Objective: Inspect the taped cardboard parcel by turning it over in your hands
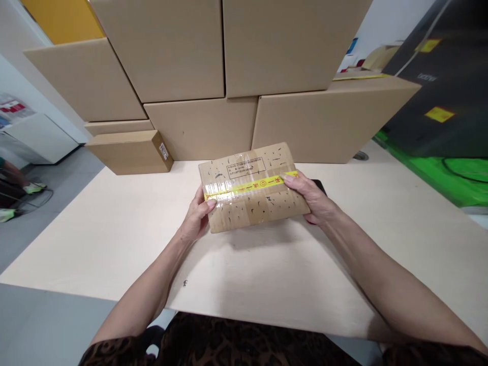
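A brown cardboard box point(259, 206), flat and marked with small dark strokes, is held up over the pale table between both hands. Yellow tape with red print point(244, 189) runs across its top face, and a printed frame of text sits above the tape. My left hand point(197, 216) grips the left end, thumb on top near the end of the tape. At the right end my right hand point(312, 197) is closed on the box, its thumb resting on the tape. The fingers of both hands are mostly hidden below it. A dark object point(319, 187) shows partly behind my right hand.
Large cardboard boxes point(198, 129) stand stacked along the table's back. A smaller closed carton point(131, 152) with a white label lies at the back left. The pale table point(95, 239) reaches to both sides. Dark equipment point(438, 101) stands beyond a green surface at right.
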The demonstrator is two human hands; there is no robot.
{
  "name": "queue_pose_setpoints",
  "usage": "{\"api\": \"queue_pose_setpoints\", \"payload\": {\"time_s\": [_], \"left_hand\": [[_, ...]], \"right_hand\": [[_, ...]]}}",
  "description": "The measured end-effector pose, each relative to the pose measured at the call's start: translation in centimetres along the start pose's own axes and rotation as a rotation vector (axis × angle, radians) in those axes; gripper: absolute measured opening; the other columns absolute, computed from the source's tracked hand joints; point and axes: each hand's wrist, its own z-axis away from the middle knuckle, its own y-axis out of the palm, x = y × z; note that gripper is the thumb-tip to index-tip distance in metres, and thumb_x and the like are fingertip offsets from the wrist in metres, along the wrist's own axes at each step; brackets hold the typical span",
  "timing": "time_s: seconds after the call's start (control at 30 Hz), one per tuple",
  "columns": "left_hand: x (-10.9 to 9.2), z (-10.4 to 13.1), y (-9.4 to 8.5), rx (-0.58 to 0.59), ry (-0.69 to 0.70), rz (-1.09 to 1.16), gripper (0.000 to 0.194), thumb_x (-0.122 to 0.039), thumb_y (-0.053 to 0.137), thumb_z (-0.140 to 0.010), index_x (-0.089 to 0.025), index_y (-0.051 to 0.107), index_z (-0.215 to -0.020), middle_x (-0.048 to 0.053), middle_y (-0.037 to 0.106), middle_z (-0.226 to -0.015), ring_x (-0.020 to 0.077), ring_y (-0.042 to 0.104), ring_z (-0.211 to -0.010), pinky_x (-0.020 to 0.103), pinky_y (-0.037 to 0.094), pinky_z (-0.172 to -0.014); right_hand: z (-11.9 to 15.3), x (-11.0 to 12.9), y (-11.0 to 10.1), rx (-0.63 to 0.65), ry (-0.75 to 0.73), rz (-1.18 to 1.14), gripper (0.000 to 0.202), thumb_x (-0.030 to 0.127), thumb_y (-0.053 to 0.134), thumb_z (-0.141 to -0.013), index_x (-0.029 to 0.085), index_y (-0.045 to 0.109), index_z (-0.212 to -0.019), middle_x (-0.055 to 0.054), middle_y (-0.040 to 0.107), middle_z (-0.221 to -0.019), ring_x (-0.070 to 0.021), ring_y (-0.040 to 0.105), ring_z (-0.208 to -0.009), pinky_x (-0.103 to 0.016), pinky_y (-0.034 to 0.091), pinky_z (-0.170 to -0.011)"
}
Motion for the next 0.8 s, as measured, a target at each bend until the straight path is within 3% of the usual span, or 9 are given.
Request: {"api": "queue_pose_setpoints", "payload": {"time_s": [0.47, 0.53, 0.7, 0.8], "left_hand": [[0.26, 0.04, -0.25, 0.005, -0.062, -0.001, 0.088, -0.047, 0.097, -0.068, -0.025, 0.064, -0.147, 0.014, 0.076, -0.143, 0.0421, 0.071, -0.136, 0.053, 0.058, -0.116], [0.21, 0.02, -0.29, -0.005, -0.055, -0.004, 0.089, -0.047, 0.097, -0.068, -0.025, 0.064, -0.147, 0.014, 0.076, -0.143, 0.0426, 0.070, -0.137, 0.053, 0.058, -0.116], [0.21, -0.11, -0.27, 0.003, -0.031, -0.012, 0.086, -0.048, 0.097, -0.067, -0.025, 0.065, -0.144, 0.014, 0.076, -0.143, 0.0434, 0.068, -0.140, 0.055, 0.056, -0.118], [0.32, -0.16, -0.28, 0.000, -0.019, -0.006, 0.085, -0.047, 0.097, -0.066, -0.025, 0.066, -0.142, 0.015, 0.075, -0.144, 0.0438, 0.067, -0.141, 0.055, 0.056, -0.118]], "right_hand": [[0.27, -0.10, 0.30, -0.010, 0.149, -0.046, 0.076, 0.029, 0.107, -0.049, 0.028, 0.065, -0.111, -0.009, 0.082, -0.124, -0.0341, 0.078, -0.116, -0.047, 0.066, -0.098], [0.26, -0.06, 0.28, 0.012, 0.157, -0.055, 0.073, 0.033, 0.107, -0.051, 0.029, 0.066, -0.112, -0.009, 0.083, -0.124, -0.0356, 0.079, -0.116, -0.049, 0.067, -0.099], [-0.20, -0.11, 0.13, 0.082, 0.090, -0.096, 0.056, 0.067, 0.089, -0.073, 0.032, 0.074, -0.114, -0.008, 0.086, -0.116, -0.0406, 0.077, -0.124, -0.057, 0.066, -0.098], [-0.42, -0.44, 0.23, 0.096, 0.079, -0.075, 0.053, 0.072, 0.083, -0.078, 0.032, 0.074, -0.111, -0.007, 0.087, -0.114, -0.0391, 0.079, -0.122, -0.055, 0.067, -0.096]]}}
